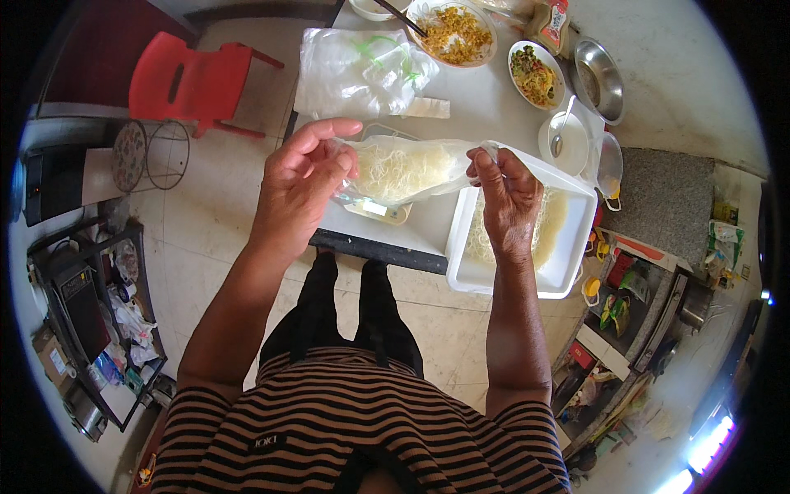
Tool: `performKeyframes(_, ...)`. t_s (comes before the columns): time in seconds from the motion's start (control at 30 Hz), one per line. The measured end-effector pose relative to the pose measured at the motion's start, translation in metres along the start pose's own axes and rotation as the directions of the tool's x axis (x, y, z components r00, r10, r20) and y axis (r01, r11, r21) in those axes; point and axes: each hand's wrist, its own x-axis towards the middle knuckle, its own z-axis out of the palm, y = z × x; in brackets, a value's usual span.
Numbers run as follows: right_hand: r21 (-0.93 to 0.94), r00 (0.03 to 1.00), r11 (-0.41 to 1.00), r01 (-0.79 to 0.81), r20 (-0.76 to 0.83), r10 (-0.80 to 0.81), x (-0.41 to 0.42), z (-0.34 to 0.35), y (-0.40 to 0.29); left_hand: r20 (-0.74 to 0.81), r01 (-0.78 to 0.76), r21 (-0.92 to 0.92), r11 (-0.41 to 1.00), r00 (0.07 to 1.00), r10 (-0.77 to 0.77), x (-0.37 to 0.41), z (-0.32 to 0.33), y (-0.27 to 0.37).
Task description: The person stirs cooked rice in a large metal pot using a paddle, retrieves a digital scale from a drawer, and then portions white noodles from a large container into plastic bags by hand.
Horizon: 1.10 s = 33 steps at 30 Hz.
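Observation:
Between my two hands a clear plastic bag (pixel 460 162) of pale thin noodles (pixel 401 170) is stretched sideways over the table. My left hand (pixel 311 163) pinches one end of the bag between thumb and fingers, its index finger held out. At the other end, my right hand (pixel 507 179) grips the gathered plastic. Partly hidden below the bag is a kitchen scale (pixel 386 212) with a lit display. A white plastic tray (pixel 583 247) with more noodles (pixel 549 231) lies under my right hand and wrist.
Flat plastic bags (pixel 333 74) lie at the table's back left. Behind are a plate of yellow food (pixel 453 34) with chopsticks, a plate of mixed vegetables (pixel 536 77), a white bowl (pixel 563 148) with a spoon, and a steel basin (pixel 597 80). A red chair (pixel 185 80) stands left.

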Motion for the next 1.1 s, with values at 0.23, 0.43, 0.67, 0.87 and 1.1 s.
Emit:
performKeyframes(0.23,0.041,1.000,0.999,-0.016,0.004,0.016,0.003,0.003,0.021,0.006,-0.008,0.052,0.999,1.000,0.008,-0.002,-0.002,-0.011)
performKeyframes(0.43,-0.176,0.996,0.981,-0.085,0.025,0.091,0.003,0.000,0.027,-0.007,0.003,0.208,0.978,1.000,-0.001,-0.002,-0.007,-0.034)
performKeyframes(0.67,-0.228,0.998,0.972,-0.057,0.024,0.064,-0.003,-0.003,0.039,-0.052,-0.087,0.494,0.865,0.990,0.130,-0.005,-0.012,-0.036)
performKeyframes(0.87,-0.392,1.000,0.920,-0.021,0.008,0.026,-0.010,-0.011,0.023,-0.060,-0.091,0.629,0.772,0.984,0.165,-0.009,-0.016,-0.021)
performKeyframes(1.1,0.022,0.991,0.995,-0.099,-0.091,0.100,-0.020,-0.036,0.032,-0.118,-0.107,0.556,0.824,0.971,0.206,-0.014,-0.025,-0.024)
